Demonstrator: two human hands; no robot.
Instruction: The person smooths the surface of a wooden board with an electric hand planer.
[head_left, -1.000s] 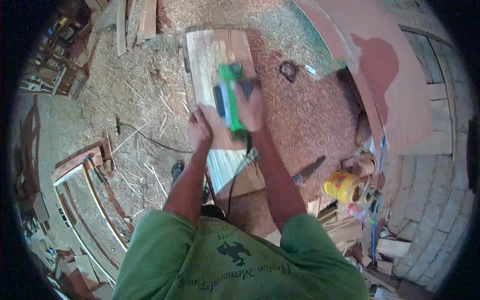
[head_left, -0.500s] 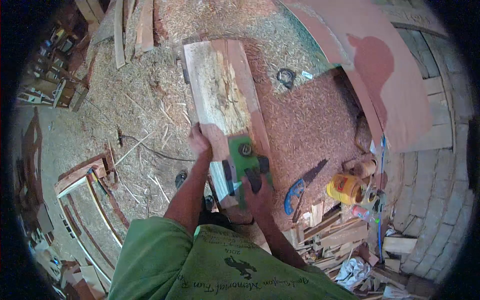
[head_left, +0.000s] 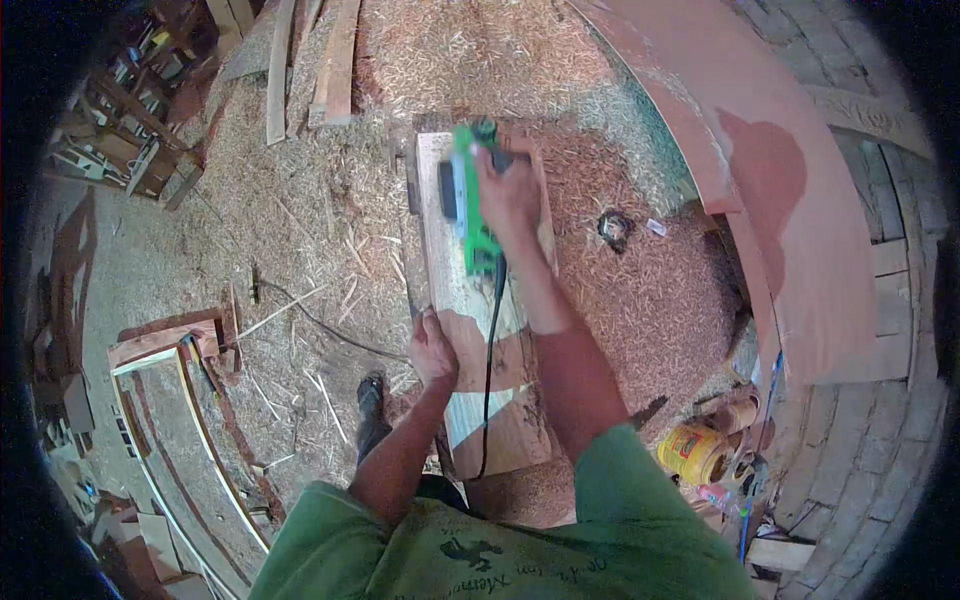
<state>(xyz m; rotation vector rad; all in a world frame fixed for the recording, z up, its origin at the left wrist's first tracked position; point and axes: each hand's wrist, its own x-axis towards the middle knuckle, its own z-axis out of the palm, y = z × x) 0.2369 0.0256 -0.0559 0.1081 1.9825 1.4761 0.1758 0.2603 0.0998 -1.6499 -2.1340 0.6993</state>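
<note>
A wide wooden board (head_left: 497, 440) lies lengthwise in front of me. Near its far end sits a green power planer (head_left: 470, 190), tilted a little, with a black cord running back along the board. My right hand (head_left: 510, 200) is wrapped round the planer's handle. My left hand (head_left: 433, 350) rests at the board's left edge, about midway along, its fingers closed on that edge.
Shavings cover the floor. A wooden frame (head_left: 162, 345) lies at left, long planks (head_left: 338, 70) at the far left. A large reddish sheet (head_left: 820, 230), a yellow container (head_left: 690, 453) and a black coil (head_left: 614, 231) are at right.
My right hand has pushed the planer from the board's near part to its far end. My left hand stays at the left edge. The whole view has shifted somewhat, and the blue-handled saw is mostly hidden.
</note>
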